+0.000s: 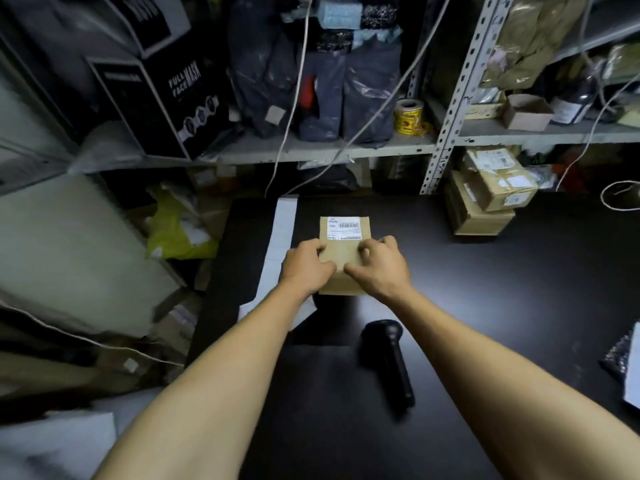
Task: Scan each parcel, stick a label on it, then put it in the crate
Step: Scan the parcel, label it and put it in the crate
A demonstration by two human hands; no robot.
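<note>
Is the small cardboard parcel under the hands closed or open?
Closed. The parcel lies flat on the black table, a label on top, no flap raised. The left hand and right hand hold its sides.

Left hand (306,268): bare forearm extended forward, palm down, fingers curled, thumb pointing inward. Right hand (379,268): bare forearm extended forward, palm down, fingers bent, thumb pointing inward toward the left thumb. Both hands side by side, thumbs nearly touching, arms converging from the lower corners.
</note>
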